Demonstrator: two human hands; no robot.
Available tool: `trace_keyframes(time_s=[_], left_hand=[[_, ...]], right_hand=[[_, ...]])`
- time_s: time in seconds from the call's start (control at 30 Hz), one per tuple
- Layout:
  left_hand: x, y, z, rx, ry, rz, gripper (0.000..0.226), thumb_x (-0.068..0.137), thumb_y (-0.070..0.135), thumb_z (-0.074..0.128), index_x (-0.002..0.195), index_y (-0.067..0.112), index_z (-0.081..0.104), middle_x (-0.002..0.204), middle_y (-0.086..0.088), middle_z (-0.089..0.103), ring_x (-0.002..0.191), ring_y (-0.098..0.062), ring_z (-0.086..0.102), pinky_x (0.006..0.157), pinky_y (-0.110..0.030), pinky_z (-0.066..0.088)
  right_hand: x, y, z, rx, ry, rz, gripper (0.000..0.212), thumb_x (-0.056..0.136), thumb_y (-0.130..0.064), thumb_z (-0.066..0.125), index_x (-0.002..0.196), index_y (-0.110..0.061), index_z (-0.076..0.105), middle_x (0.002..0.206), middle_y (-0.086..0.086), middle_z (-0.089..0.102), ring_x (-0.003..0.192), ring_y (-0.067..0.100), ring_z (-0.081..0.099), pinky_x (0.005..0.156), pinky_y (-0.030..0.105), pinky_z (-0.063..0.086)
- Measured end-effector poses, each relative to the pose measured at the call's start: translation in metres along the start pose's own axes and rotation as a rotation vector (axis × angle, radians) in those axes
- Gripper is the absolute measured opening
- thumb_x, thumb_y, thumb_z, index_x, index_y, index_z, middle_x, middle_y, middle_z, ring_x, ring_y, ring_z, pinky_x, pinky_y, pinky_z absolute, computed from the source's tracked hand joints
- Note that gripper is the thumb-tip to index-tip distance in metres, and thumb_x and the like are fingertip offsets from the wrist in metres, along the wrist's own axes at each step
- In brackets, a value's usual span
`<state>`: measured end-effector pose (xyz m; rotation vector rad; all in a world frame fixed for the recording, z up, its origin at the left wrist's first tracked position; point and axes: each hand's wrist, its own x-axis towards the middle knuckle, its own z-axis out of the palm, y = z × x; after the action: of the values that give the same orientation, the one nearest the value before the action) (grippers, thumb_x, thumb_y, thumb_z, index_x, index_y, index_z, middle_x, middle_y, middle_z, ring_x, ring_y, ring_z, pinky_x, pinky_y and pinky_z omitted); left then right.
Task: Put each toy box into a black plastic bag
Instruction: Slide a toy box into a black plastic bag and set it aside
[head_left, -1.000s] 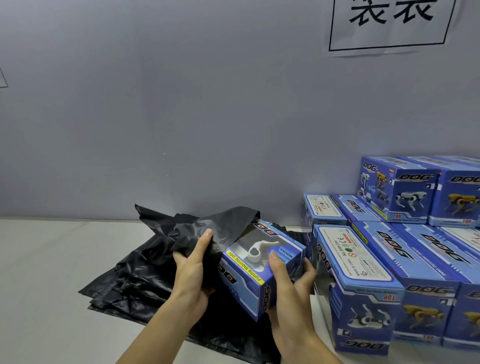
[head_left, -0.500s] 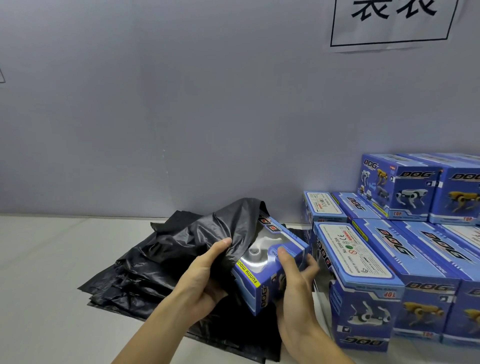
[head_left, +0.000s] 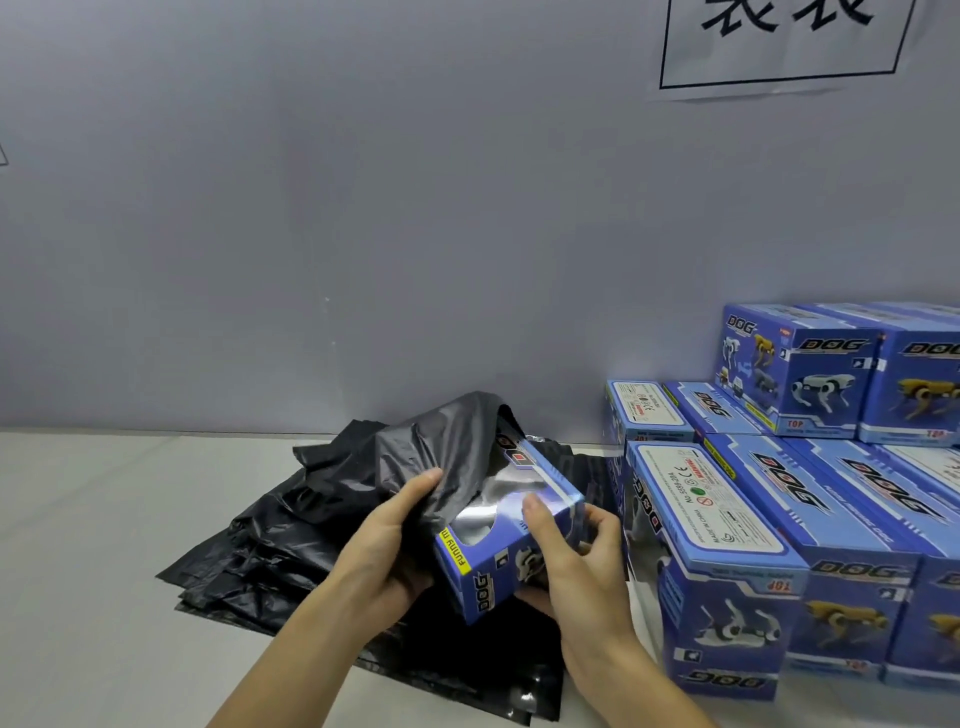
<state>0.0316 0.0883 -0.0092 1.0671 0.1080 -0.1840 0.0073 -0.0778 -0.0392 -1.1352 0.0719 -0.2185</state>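
The toy box (head_left: 506, 540) is blue card with a clear window on its upper face, a yellow strip along one edge and a small picture of a white robot dog on the near side; it is held tilted above the table (head_left: 104, 519), its far end already under the mouth of the black plastic bag (head_left: 436, 447), its near end still outside; "DOG" reads on its near left face and again, partly covered, at the far end; the yellow strip shows "FUNNY M" before the bag hides the rest. The right hand (head_left: 576, 566) grips the near right corner, thumb on top beside the window, fingers curled under and around the right side; the left hand (head_left: 387, 545) pinches the bag's edge between thumb and curled fingers, just left of the box. Under both lies a pile of flat black bags (head_left: 270, 566). To the right, near the wall (head_left: 363, 208), stand stacked boxes (head_left: 831, 519) of the same kind, marked "DOG" and "TOP", 1 label reading "MADE IN CHINA"; a paper sign (head_left: 784, 47) with large black characters hangs at the upper right.
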Motion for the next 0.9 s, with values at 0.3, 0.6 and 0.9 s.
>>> trace_keyframes(time_s=[0.3, 0.6, 0.9], left_hand=[[0.001, 0.001, 0.001, 0.079, 0.105, 0.082, 0.050, 0.069, 0.051, 0.078, 0.105, 0.016, 0.078, 0.111, -0.009, 0.075, 0.100, -0.029, 0.072, 0.083, -0.045, 0.058], [-0.001, 0.006, 0.001, -0.039, 0.083, 0.069, 0.055, 0.070, 0.048, 0.078, 0.110, 0.011, 0.076, 0.111, -0.014, 0.074, 0.098, -0.032, 0.073, 0.085, -0.046, 0.059], [-0.008, 0.001, 0.005, 0.136, -0.039, 0.038, 0.042, 0.061, 0.029, 0.082, 0.096, 0.006, 0.078, 0.108, -0.021, 0.073, 0.083, -0.029, 0.073, 0.074, -0.039, 0.061]], right_hand=[[-0.002, -0.003, -0.001, -0.064, 0.040, -0.131, 0.041, 0.077, -0.039, 0.081, 0.104, -0.034, 0.051, 0.082, -0.016, 0.073, 0.076, 0.011, 0.074, 0.071, 0.041, 0.063], [-0.008, -0.004, 0.003, -0.127, -0.001, -0.143, 0.039, 0.075, -0.040, 0.082, 0.097, -0.026, 0.052, 0.083, -0.002, 0.075, 0.077, 0.017, 0.075, 0.075, 0.053, 0.062], [-0.012, 0.007, 0.005, -0.090, 0.094, -0.125, 0.047, 0.058, -0.059, 0.082, 0.087, -0.039, 0.051, 0.080, -0.005, 0.073, 0.078, 0.019, 0.074, 0.074, 0.053, 0.061]])
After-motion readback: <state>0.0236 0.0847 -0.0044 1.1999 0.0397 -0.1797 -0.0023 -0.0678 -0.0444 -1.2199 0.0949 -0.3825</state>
